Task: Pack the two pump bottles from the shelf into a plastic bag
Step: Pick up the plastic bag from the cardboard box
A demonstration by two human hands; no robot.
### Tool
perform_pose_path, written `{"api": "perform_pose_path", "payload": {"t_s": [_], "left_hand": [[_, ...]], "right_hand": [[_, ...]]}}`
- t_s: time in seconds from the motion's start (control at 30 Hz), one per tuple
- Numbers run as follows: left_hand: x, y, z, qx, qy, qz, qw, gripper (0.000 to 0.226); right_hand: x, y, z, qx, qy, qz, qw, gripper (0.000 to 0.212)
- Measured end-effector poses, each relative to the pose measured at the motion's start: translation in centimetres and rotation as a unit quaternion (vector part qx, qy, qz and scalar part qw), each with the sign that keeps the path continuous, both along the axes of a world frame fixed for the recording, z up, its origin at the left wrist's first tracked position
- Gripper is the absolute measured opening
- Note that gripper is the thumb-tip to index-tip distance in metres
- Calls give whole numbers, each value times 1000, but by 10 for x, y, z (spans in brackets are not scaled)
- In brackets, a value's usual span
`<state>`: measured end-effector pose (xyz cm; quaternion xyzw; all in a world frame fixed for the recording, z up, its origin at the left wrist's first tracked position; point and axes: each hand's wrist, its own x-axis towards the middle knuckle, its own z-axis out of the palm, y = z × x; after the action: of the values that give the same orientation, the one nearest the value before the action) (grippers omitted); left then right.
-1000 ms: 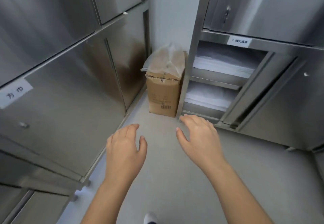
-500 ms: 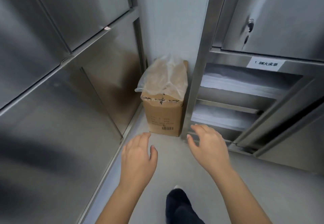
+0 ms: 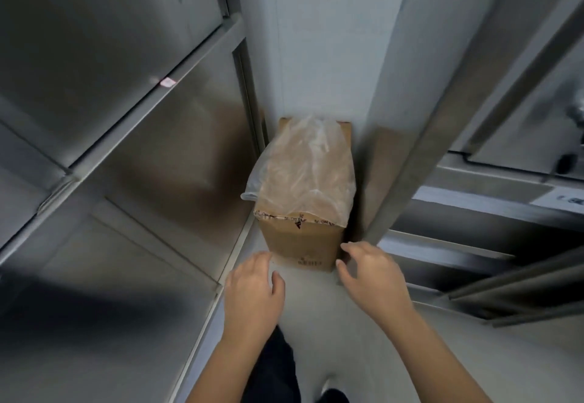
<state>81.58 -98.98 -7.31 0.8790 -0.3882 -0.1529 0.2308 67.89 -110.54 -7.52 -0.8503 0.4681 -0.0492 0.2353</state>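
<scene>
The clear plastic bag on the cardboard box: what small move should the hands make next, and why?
Probably reach both hands forward and up to take hold of the clear plastic bag. It lies on top of the cardboard box in the corner, and the left hand and right hand are open, empty and low in front of the box. No pump bottle is in view.

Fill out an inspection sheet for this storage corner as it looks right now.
Surface: pale floor, bare near the box.
Job's things: clear plastic bag draped over the top of the cardboard box; pump bottles not seen.
Clutter: nothing seen.
Grippers: left hand and right hand both open and empty, reaching toward the box, not touching it.
Cables: nothing seen.
Surroundings: steel cabinet doors on the left, open steel shelving on the right, white wall behind; view is blurred.
</scene>
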Motion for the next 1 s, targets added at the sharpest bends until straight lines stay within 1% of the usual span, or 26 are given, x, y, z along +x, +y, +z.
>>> {"api": "perform_pose_path", "payload": {"t_s": [0.1, 0.2, 0.3, 0.4, 0.5, 0.57, 0.67, 0.83, 0.93, 1.0], "left_hand": [[42, -32, -13, 7, 29, -31, 999, 38], [89, -66, -29, 17, 31, -94, 995, 38], [132, -102, -47, 19, 25, -123, 992, 31], [159, -133, -63, 31, 35, -137, 990, 24], [168, -157, -82, 50, 69, -153, 985, 30], [170, -174, -91, 65, 90, -170, 979, 34], [172, -198, -100, 84, 107, -190, 972, 34], [177, -219, -117, 93, 147, -183, 967, 37], [182, -219, -129, 104, 146, -194, 964, 36], [187, -218, -134, 99, 145, -182, 968, 35]], "right_hand": [[33, -27, -15, 10, 21, -33, 999, 33], [67, -55, -27, 20, 39, -78, 996, 31], [96, -83, -42, 36, 57, -105, 992, 30], [116, -110, -60, 48, 67, -125, 989, 30], [128, -135, -82, 85, 85, -145, 982, 34], [133, -150, -98, 103, 79, -164, 978, 33], [140, -169, -123, 125, 64, -185, 973, 37], [141, -192, -162, 162, 61, -186, 967, 43], [138, -197, -179, 174, 63, -184, 965, 42], [136, -196, -189, 174, 67, -181, 966, 37]]}}
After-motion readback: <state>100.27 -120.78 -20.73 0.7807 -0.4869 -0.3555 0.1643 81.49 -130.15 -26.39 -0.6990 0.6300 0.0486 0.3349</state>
